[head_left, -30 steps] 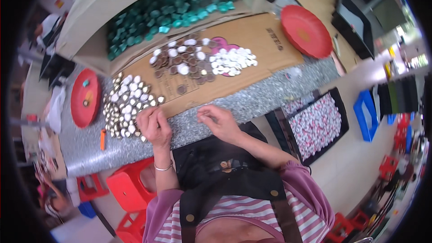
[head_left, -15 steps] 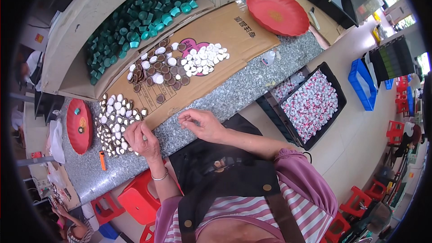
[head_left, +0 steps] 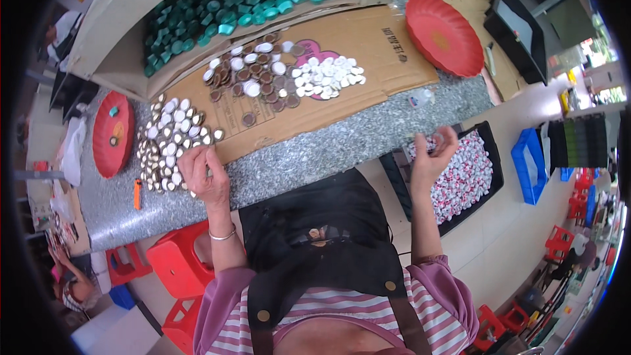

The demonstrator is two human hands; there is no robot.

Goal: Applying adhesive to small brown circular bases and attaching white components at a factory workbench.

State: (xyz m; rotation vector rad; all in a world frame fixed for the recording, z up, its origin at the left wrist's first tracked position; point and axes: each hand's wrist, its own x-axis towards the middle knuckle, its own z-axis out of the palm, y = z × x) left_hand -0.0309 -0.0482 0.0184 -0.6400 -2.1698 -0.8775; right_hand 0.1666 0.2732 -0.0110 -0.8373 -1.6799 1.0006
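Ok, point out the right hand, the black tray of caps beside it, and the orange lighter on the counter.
right hand [head_left: 430, 158], head view, on the palm.
black tray [head_left: 394, 177], head view, on its near left rim.
orange lighter [head_left: 137, 193], head view, on its body's middle.

— What sort of place is this?
— A small assembly workshop: heaps of green caps [head_left: 223, 6] and white lids [head_left: 327, 79] on a speckled tabletop [head_left: 342, 144], a crate of finished pieces [head_left: 460, 174], plastic stools [head_left: 177, 266].

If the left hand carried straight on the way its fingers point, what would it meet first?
Most likely the cluster of white and brown caps on the counter: the left hand points up and left, fingertips already at the cluster's edge. Whether they touch a cap is unclear from this view.
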